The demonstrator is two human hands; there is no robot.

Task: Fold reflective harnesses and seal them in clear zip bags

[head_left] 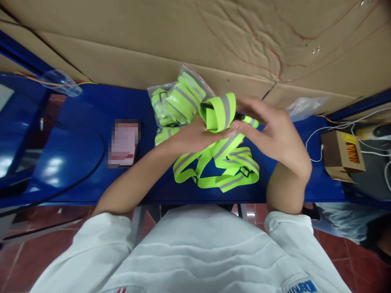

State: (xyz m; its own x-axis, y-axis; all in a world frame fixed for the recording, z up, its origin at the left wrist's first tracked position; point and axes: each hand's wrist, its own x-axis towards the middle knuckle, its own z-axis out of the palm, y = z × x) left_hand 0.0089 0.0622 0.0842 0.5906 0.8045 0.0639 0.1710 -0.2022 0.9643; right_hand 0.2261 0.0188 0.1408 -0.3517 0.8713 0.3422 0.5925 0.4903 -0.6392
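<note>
A neon yellow-green reflective strap (224,110) with a grey stripe is partly rolled up between my two hands. My left hand (195,136) is closed around the roll from the left, its thumb lying along the lower side. From the right, my right hand (269,126) grips the strap near a black piece, thumb meeting the left thumb. The loose length of the strap, with black buckles (245,171), lies in loops on the blue table below. Behind my left hand lie clear plastic bags (183,97) with folded straps of the same kind.
On the blue table (82,122), a blurred-out phone-like object (124,142) lies to the left. At right stand an open cardboard box (343,154) and white cables. A crumpled plastic bag (307,108) rests against the cardboard wall (122,61). Another person's leg (345,221) shows at lower right.
</note>
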